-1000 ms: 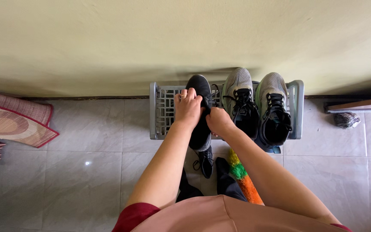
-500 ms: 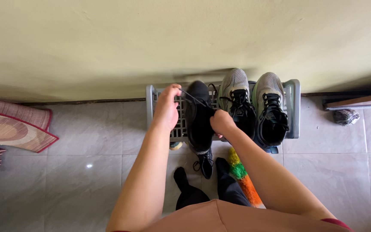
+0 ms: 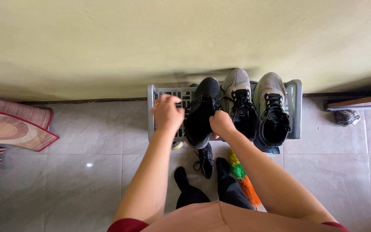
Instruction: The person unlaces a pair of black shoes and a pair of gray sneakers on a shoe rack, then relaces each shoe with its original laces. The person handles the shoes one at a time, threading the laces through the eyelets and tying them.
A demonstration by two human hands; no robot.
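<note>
A black lace-up shoe (image 3: 202, 109) stands toe to the wall on the top of a grey plastic shoe rack (image 3: 152, 112). My right hand (image 3: 222, 123) grips the shoe's right side by its opening. My left hand (image 3: 167, 112) hovers just left of the shoe, over the rack's grille, with its fingers curled and blurred. No lace shows in it. A second black shoe (image 3: 205, 160) lies on the floor tiles below the rack's front edge.
Two grey running shoes (image 3: 237, 92) (image 3: 273, 101) fill the rack's right half. A colourful broom head (image 3: 243, 178) lies on the floor by my feet in black socks (image 3: 187, 193). A woven mat (image 3: 9, 124) is at the left, with the yellow wall close behind the rack.
My left hand had pulled a lace out to the left and has since come back down toward the shoe. The black shoe has shifted slightly right and toward the wall.
</note>
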